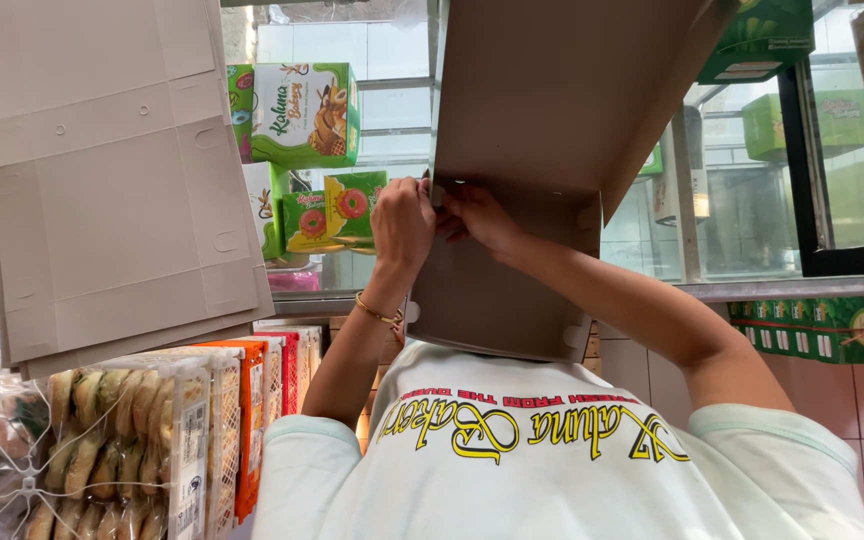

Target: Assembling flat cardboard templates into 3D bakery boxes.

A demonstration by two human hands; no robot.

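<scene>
While both arms reach up, the left hand (404, 222) and right hand (477, 215) pinch the same folded edge of a brown cardboard box (542, 130), fingers closed on it side by side. A stack of flat cardboard sheets (112, 180) leans left of the box; green printed cartons (307, 115) stand between them behind glass.

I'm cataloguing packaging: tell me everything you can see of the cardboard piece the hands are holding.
The cardboard piece is plain brown, unprinted board, partly folded. One panel hangs down toward the chest and a larger one slants up overhead, with a side flap and small rounded notches at the edges. It is held in the air. The left hand and right hand pinch it at the crease.
</scene>
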